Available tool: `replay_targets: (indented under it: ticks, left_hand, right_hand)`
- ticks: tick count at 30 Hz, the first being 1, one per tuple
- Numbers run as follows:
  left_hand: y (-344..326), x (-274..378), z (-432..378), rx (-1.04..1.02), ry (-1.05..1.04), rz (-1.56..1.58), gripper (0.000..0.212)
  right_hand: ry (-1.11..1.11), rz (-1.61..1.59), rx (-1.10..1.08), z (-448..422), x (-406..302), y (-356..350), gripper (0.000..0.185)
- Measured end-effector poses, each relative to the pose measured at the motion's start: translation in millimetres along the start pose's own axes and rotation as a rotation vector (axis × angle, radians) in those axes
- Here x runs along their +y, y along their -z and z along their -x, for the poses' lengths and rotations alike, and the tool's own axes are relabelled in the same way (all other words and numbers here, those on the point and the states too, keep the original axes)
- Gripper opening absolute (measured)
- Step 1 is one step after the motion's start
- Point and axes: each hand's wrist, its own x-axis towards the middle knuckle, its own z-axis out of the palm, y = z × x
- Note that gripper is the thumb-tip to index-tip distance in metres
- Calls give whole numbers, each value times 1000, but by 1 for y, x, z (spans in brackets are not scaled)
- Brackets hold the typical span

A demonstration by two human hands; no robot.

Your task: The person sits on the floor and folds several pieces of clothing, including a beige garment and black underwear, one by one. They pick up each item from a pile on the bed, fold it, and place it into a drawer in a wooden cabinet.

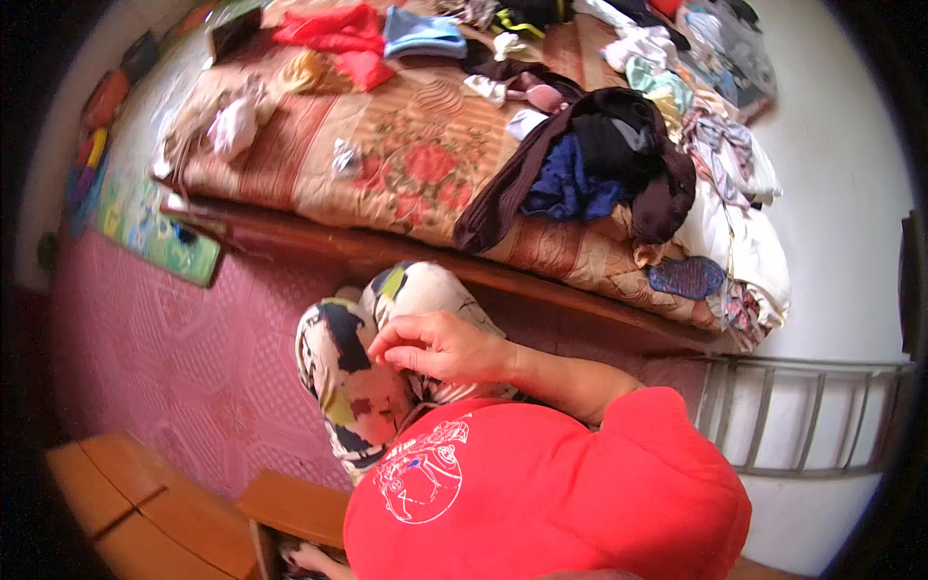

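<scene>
My right hand (442, 348) hovers over my lap, above the patterned trousers (348, 391). Its fingers are loosely bent with a gap from the thumb, and nothing is in it. At the lower left, my left hand (308, 557) reaches down into an open drawer or compartment of an orange-brown wooden cabinet (293, 504). Dark contents show around its fingers, but whether it grips any of them is unclear. Before me stands a bed with a floral cover (428, 163). A heap of dark clothes (580, 167) lies on it.
A hairbrush (544, 96), a blue folded cloth (424, 35), red fabric (330, 29) and a patterned blue insole-shaped item (686, 278) lie on the bed. The wooden bed edge (406, 250) runs before my knees. A metal ladder-like frame (805, 417) is at right; a green mat (159, 239) is at left.
</scene>
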Motion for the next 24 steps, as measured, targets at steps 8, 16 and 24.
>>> replay_targets:
  ticks: [8,16,24]
  left_hand:
    - [41,122,-57,-85,-224,191,30]
    - [72,181,-100,-187,-338,326,35]
    - [91,221,-121,-318,-394,337,41]
  right_hand:
    - [329,621,712,32,-19,107,18]
    - [-75,1509,1339,139,-23,242,64]
    - [157,-16,1639,201,48,286,31]
